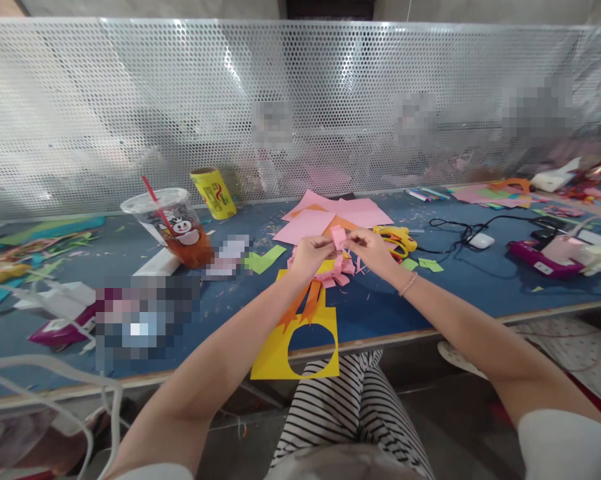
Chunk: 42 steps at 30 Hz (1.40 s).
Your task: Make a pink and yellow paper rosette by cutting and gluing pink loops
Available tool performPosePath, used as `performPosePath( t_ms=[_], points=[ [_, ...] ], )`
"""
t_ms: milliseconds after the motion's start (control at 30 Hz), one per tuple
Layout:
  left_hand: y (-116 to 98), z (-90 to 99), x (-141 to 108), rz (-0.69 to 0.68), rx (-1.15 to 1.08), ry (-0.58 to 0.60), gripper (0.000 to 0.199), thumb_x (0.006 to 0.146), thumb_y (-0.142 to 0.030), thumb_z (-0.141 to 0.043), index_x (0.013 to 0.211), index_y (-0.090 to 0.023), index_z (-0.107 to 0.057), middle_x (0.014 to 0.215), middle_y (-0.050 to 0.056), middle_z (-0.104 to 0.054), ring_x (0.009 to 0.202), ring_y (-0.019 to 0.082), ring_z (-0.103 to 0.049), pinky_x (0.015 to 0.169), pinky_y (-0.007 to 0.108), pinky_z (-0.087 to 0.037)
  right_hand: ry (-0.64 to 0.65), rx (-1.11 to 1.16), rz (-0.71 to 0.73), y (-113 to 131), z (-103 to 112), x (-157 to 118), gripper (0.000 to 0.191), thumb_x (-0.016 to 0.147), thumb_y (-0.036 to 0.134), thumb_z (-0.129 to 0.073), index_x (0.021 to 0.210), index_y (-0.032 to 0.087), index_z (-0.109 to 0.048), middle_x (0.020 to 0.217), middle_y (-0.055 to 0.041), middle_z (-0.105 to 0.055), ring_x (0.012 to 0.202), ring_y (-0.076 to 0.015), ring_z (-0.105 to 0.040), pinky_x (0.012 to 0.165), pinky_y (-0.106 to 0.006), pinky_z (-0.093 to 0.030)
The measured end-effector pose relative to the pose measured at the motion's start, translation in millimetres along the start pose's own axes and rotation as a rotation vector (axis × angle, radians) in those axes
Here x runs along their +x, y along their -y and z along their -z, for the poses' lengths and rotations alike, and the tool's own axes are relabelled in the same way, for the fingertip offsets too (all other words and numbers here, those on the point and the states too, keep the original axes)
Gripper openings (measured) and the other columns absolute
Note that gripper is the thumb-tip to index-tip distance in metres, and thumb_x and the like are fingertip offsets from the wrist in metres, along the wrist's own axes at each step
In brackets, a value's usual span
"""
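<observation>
Between my two hands, a small strip of pink paper (339, 237) is held up above the table. My left hand (313, 255) pinches its left side, and my right hand (368, 248) grips it from the right with closed fingers. Just below lies a cluster of curled pink paper pieces (338, 275), partly hidden by my hands. Orange paper legs (311, 301) extend from it over a yellow sheet (270, 357) with a large round hole, which overhangs the table's front edge. Yellow-handled scissors (399, 240) rest right beside my right hand.
Pink sheets (305, 227) lie behind my hands. On the left stand a lidded drink cup (183, 230) with a straw and a yellow paper tube (214, 193). Green scraps (265, 259) lie nearby. Rightward are a white mouse (480, 241) and a purple power strip (543, 261). A perforated metal screen (180, 100) bounds the back.
</observation>
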<state>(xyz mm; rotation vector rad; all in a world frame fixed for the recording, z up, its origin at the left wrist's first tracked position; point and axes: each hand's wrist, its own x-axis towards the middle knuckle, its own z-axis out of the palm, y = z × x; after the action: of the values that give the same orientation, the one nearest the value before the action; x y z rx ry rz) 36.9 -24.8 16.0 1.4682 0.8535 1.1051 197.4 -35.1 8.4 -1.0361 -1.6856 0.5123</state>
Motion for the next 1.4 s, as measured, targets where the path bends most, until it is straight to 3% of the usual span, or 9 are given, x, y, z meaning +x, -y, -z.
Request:
performPosePath(
  t_ms=[467,733,967,1067,1233,1400],
  points=[
    [-2,-2.3,-1,-0.047,0.052,0.061,0.020,0.065,-0.028,-0.062,0.077,-0.013,-0.067,0.073,0.003,-0.065,0.071,0.015,-0.062,0.074,0.033,-0.051,0.028,-0.023,-0.069,-2,5,2,0.029,0.070,0.044,-0.060,0.071,0.015,-0.062,0.065,-0.0013,-0.059,0.060,-0.0119,-0.049,0.058,-0.025,-0.039],
    [-11,-5.2,-9,-0.158,0.176,0.058,0.014,0.066,-0.024,-0.057,0.071,-0.013,-0.064,0.072,0.003,-0.062,0.069,0.013,-0.058,0.066,0.026,-0.048,0.018,-0.013,-0.063,-5,5,3,0.031,0.069,0.046,-0.060,0.066,0.015,-0.060,0.062,-0.0002,-0.057,0.056,-0.0109,-0.047,0.056,-0.025,-0.039],
    [-9,-3.0,-8,-0.302,0.412,0.017,0.026,0.072,-0.038,-0.057,0.062,-0.014,-0.062,0.057,0.000,-0.054,0.058,0.010,-0.048,0.055,0.023,-0.038,0.018,-0.012,-0.050,0,4,2,0.027,0.072,0.042,-0.058,0.066,0.016,-0.060,0.061,-0.0007,-0.057,0.057,-0.0116,-0.049,0.057,-0.026,-0.040],
    [-8,-3.2,-7,-0.289,0.421,0.008,0.028,0.070,-0.039,-0.060,0.057,-0.014,-0.059,0.053,-0.001,-0.051,0.053,0.009,-0.045,0.051,0.023,-0.035,0.013,0.001,-0.072,2,4,1,0.025,0.070,0.040,-0.059,0.065,0.016,-0.058,0.061,-0.0010,-0.057,0.058,-0.0123,-0.050,0.059,-0.027,-0.040],
    [-6,-4.1,-6,-0.226,0.309,-0.017,0.027,0.066,-0.040,-0.062,0.059,-0.014,-0.062,0.058,0.001,-0.056,0.059,0.012,-0.052,0.054,0.023,-0.040,0.001,0.045,-0.098,1,4,1,0.021,0.069,0.036,-0.060,0.066,0.016,-0.053,0.062,0.0008,-0.052,0.057,-0.0104,-0.047,0.056,-0.026,-0.039],
    [-2,-4.3,-4,-0.241,0.351,0.006,0.022,0.070,-0.035,-0.057,0.064,-0.014,-0.064,0.061,0.002,-0.059,0.058,0.012,-0.053,0.055,0.024,-0.041,-0.033,0.195,0.006,0,3,1,0.023,0.067,0.031,-0.062,0.079,0.019,-0.046,0.079,-0.0002,-0.049,0.074,-0.0118,-0.049,0.062,-0.025,-0.042]
  ],
)
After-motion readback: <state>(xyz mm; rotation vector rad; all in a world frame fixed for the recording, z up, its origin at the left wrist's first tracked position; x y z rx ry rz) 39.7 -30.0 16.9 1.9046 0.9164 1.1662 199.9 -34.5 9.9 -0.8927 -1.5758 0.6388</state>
